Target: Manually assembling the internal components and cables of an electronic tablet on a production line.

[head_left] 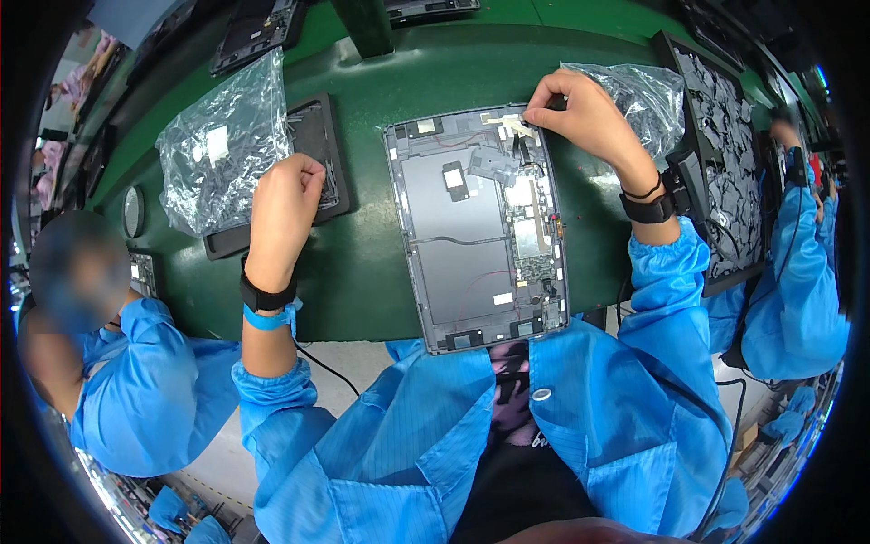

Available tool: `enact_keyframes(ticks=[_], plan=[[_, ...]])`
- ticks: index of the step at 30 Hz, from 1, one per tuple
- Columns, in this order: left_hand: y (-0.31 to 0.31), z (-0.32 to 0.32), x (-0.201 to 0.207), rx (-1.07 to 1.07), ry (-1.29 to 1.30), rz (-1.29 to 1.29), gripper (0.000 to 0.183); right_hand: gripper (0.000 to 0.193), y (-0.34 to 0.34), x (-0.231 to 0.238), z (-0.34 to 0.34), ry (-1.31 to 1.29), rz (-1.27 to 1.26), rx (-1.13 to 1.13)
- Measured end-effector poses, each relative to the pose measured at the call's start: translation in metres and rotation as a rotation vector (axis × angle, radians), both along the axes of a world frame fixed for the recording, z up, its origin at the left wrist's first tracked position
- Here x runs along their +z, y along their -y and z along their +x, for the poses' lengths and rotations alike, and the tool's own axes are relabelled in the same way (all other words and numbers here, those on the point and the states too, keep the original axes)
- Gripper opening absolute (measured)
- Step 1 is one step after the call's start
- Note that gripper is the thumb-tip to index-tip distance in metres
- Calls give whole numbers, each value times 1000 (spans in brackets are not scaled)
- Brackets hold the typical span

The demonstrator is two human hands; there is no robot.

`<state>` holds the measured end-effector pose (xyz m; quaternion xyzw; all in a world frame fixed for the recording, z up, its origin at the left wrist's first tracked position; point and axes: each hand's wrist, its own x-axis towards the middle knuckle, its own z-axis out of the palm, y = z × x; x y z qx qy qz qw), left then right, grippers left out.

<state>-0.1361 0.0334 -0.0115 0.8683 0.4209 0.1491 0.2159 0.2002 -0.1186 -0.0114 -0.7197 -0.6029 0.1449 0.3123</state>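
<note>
In front of me lies an opened tablet [458,281], its grey battery area, green circuit board and thin wires exposed. My right hand [589,118] is above its far right corner, thumb and fingers pinched beside a pale strip [507,121]; what they hold is hidden. A grey plastic bracket [494,165] and a small black part with a white label [455,181] rest on the tablet. My left hand [285,208] is closed in a pinch at the near side of a black tray [337,136]; I cannot make out anything in its fingers.
A clear plastic bag of dark parts [227,150] lies over the tray at left. Another clear bag [639,100] and a large black tray of grey pieces [725,163] stand at right. A green post [362,27] rises behind. Co-workers in blue sit on both sides.
</note>
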Motion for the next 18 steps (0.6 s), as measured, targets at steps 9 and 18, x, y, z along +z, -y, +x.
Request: enact_keyframes(ticks=[9, 18], plan=[[8, -3, -3, -16, 37, 126, 13, 23, 2, 0, 4, -507, -70, -144], [4, -2, 3, -21, -11, 11, 14, 27, 2, -17, -7, -317, -106, -119]])
